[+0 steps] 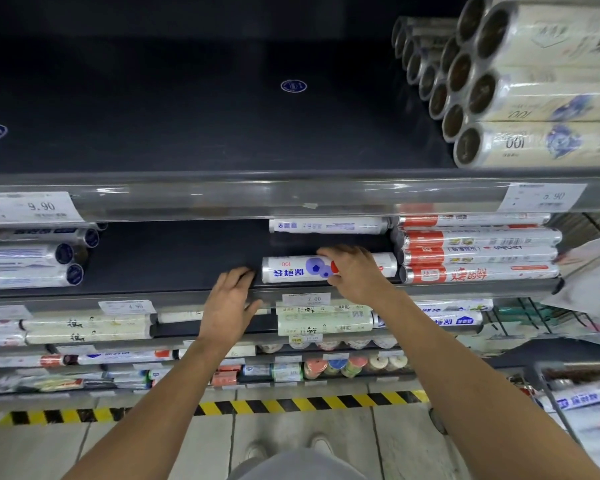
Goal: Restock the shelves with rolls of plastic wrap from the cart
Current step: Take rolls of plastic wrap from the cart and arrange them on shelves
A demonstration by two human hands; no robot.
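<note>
right hand (352, 271) gripping white roll (293, 269) on shelf (174, 261) | left hand (231, 299) open

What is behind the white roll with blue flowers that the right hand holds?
Behind the white roll with blue flowers, bare dark shelf, then another white roll. The right hand hides some.

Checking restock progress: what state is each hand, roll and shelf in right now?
right hand: gripping the blueberry-print roll.
blueberry-print roll: lying sideways on the middle shelf.
left hand: open, resting on the middle shelf edge.
red-label rolls: stacked at the right.
top shelf: mostly bare; cream rolls stacked at the right.
</note>
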